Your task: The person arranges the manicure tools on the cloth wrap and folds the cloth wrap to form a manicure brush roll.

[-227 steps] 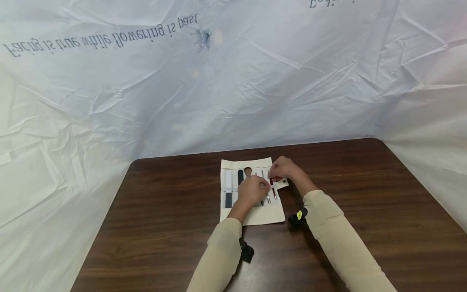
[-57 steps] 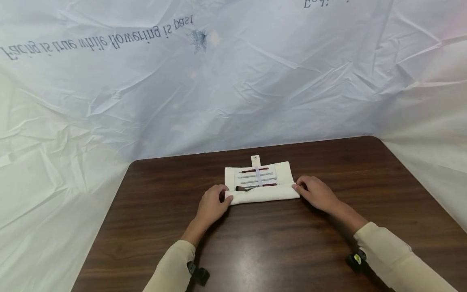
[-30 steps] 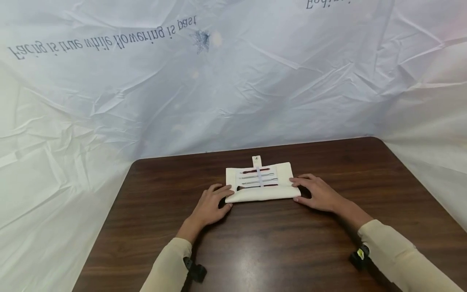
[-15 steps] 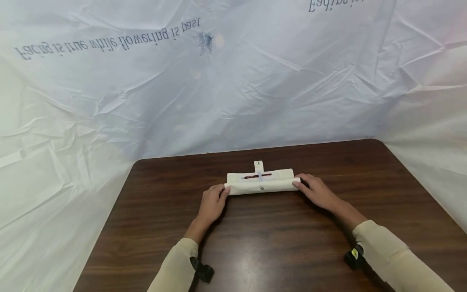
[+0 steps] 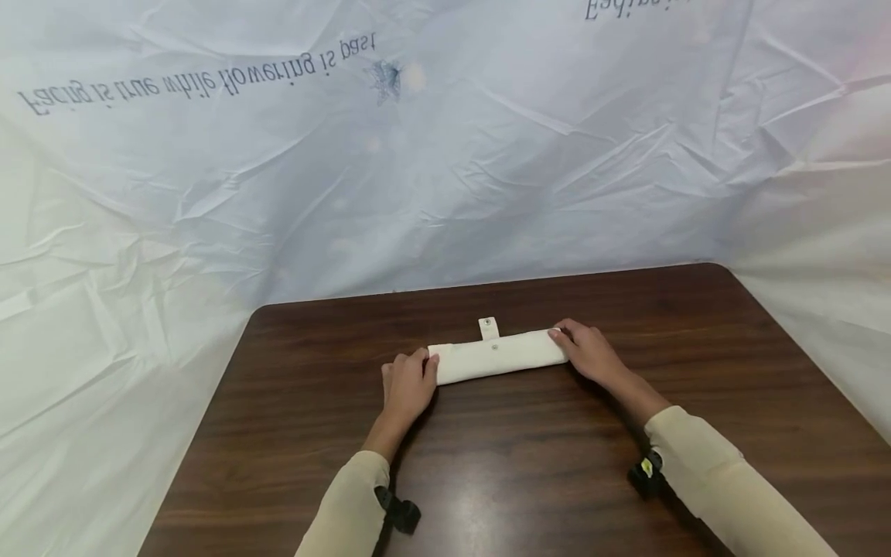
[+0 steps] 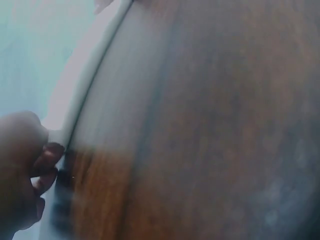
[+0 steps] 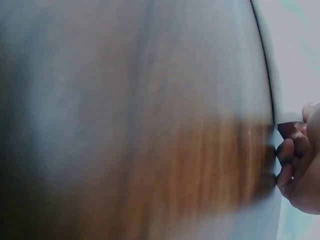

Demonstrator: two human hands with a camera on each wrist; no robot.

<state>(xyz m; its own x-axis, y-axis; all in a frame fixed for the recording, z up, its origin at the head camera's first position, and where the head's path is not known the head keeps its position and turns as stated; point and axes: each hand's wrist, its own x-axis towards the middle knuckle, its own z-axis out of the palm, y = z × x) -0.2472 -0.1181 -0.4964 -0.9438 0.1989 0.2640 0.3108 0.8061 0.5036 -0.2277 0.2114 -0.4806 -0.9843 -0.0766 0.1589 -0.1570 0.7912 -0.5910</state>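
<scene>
A cream cloth tool roll (image 5: 500, 359) lies folded into a narrow flat strip across the table's middle. Its strap (image 5: 489, 328) with a metal snap sticks out from the far edge, and a second snap shows on the top face. My left hand (image 5: 407, 389) grips the left end, thumb on top. At the right end, my right hand (image 5: 592, 355) pinches the far corner between thumb and fingers. Both wrist views show the cloth's pale edge, with the left hand (image 6: 22, 160) and right hand (image 7: 302, 160) at its ends. The tools inside are hidden.
A dark wood-grain table (image 5: 501, 449) lies under the roll. White sheeting (image 5: 473, 193) with printed words hangs behind it and along both sides. A black wrist camera (image 5: 398, 512) sits at the left cuff, another wrist camera (image 5: 646, 476) at the right.
Earlier the roll lay spread with its tools showing, both hands over it. Since then it has turned sideways and been folded away from me, covering the last red-handled tool.
</scene>
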